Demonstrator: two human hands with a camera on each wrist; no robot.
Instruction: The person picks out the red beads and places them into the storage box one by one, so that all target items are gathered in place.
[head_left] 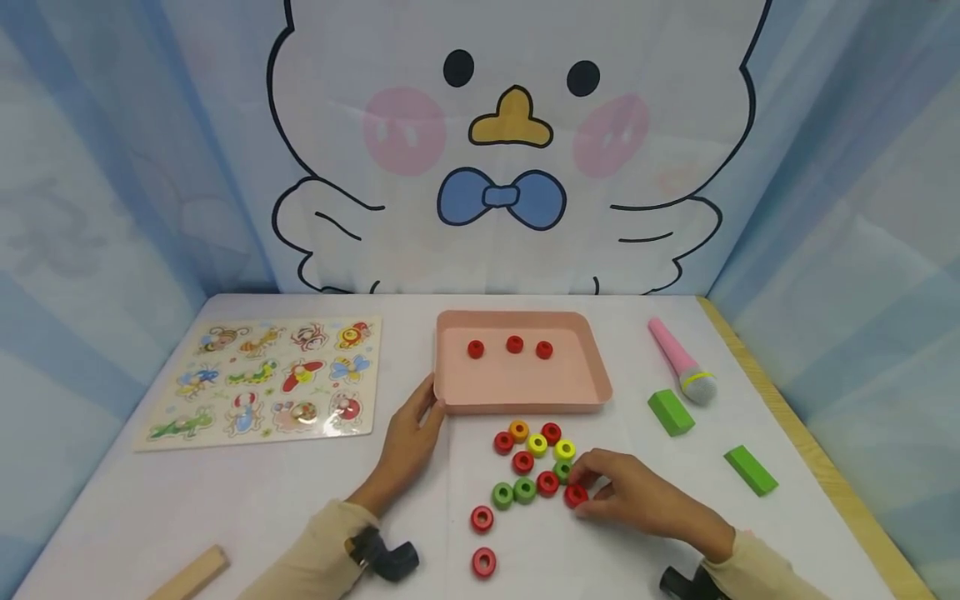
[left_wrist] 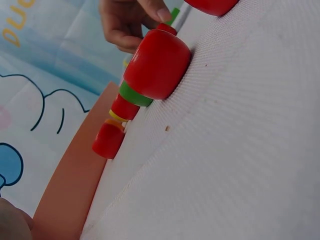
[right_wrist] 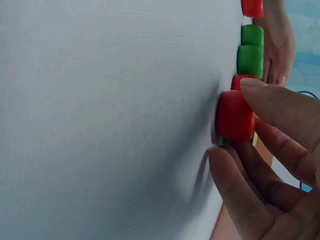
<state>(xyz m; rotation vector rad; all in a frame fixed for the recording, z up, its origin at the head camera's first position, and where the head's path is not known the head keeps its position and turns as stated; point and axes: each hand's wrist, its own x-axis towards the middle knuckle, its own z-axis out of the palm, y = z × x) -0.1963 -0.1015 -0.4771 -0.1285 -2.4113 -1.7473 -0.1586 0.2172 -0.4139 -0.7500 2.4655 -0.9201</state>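
Observation:
A pink tray (head_left: pixel 523 400) holds three red beads (head_left: pixel 514 344) in a row near its back. My left hand (head_left: pixel 408 437) rests against the tray's near left corner, its fingers along the side. In front of the tray lie several beads with holes: red, orange, yellow bead (head_left: pixel 537 445) and green bead (head_left: pixel 502 496). At the right end of this group, my right hand (head_left: pixel 637 492) has its thumb and fingers around a red bead (right_wrist: pixel 235 116), pinching it on the tabletop. Two more red beads (head_left: pixel 483 562) lie nearer to me. The left fingertips are mostly hidden in the left wrist view.
An insect picture puzzle board (head_left: pixel 258 379) lies at the left. To the right are a pink toy microphone (head_left: pixel 678 354) and two green blocks (head_left: pixel 671 412). A wooden block (head_left: pixel 191 575) sits at the near left. A printed curtain (head_left: pixel 510 250) hangs behind the table.

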